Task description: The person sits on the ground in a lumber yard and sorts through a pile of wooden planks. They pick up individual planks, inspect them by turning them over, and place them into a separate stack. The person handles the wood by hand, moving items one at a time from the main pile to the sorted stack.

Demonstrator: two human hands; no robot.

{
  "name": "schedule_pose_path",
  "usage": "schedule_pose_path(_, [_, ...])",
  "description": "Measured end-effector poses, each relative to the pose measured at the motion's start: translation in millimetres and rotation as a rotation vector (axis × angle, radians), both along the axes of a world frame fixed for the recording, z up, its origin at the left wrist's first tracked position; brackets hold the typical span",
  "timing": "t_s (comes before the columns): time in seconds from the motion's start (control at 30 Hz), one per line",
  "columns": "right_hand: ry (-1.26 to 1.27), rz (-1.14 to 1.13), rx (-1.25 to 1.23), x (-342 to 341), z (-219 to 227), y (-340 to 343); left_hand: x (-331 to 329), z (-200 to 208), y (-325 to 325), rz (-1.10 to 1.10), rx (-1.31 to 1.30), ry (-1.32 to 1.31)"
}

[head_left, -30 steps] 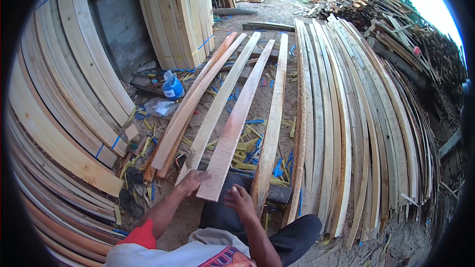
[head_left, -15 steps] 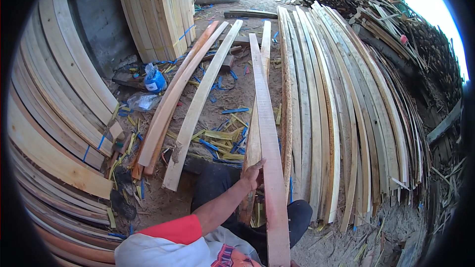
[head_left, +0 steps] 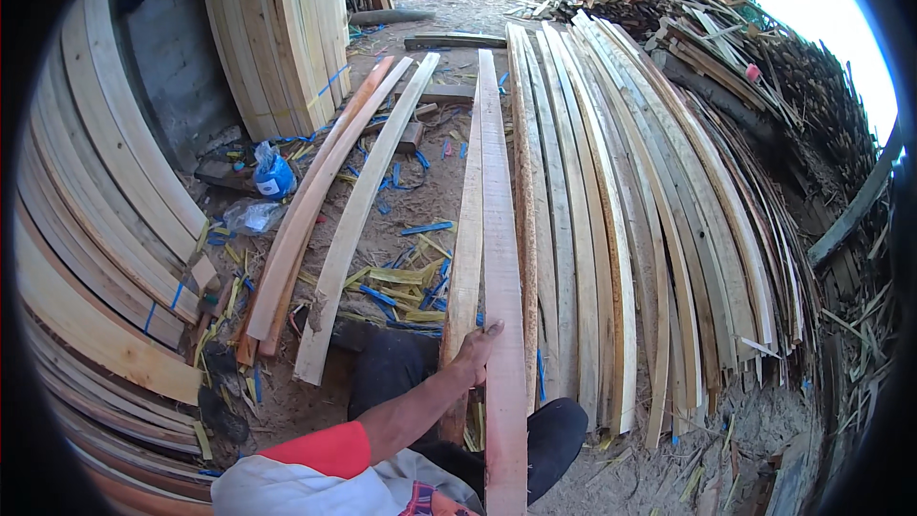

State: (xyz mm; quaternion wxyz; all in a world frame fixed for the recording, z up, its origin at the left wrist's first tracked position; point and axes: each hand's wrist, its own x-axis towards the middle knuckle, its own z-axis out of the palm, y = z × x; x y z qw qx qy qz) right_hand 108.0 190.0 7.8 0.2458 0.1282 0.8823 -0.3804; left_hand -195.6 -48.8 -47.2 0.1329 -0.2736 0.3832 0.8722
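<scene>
A long reddish-brown wooden plank (head_left: 504,248) stretches away from my lap, its near end running out of the lower edge of the view. My left hand (head_left: 478,352) is closed on its left side, the thumb on the upper face and the other fingers hidden beneath. Just left of this plank lies a paler one (head_left: 463,272), partly covered by it. My right hand is out of sight. Farther left, a light plank (head_left: 368,210) and a pair of reddish planks (head_left: 310,210) rest on low wood supports.
A wide row of planks (head_left: 611,258) lies to the right, with a scrap wood heap (head_left: 755,67) behind. Stacked boards (head_left: 115,315) fill the left side. A blue bag (head_left: 274,175) and a clear plastic bag (head_left: 253,217) sit near the wall. Yellow and blue strips (head_left: 406,287) litter the ground.
The plank in my left hand has swung, its far end now closer to the row on the right. The whole view has shifted slightly. My right fingertips have left the lower edge.
</scene>
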Motion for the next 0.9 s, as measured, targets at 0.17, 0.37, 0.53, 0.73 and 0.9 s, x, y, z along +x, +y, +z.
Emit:
schedule_pose_path(0.17, [0.054, -0.019, -0.063, -4.4, 6.2, -12.8, -44.9, -38.4, -13.8, 0.035, -0.183, 0.103])
schedule_pose_path(0.37, [0.157, -0.009, -0.050, -70.3, 18.4, -54.5, -34.8, -27.7, -17.4, 0.045, -0.902, 0.346])
schedule_pose_path(0.53, [0.186, 0.022, -0.266, -164.1, -3.2, -99.4, 19.4, 5.7, -7.4, -0.170, -1.306, 0.348])
schedule_pose_path(0.73, [0.197, 0.064, -0.334, -212.2, -55.1, -136.2, 20.7, 0.4, -19.6, -0.278, -1.425, 0.313])
schedule_pose_path(0.9, [0.041, -0.368, -0.580, -162.3, -134.4, -117.0, 22.5, -59.8, -34.2, -0.229, -1.499, 0.350])
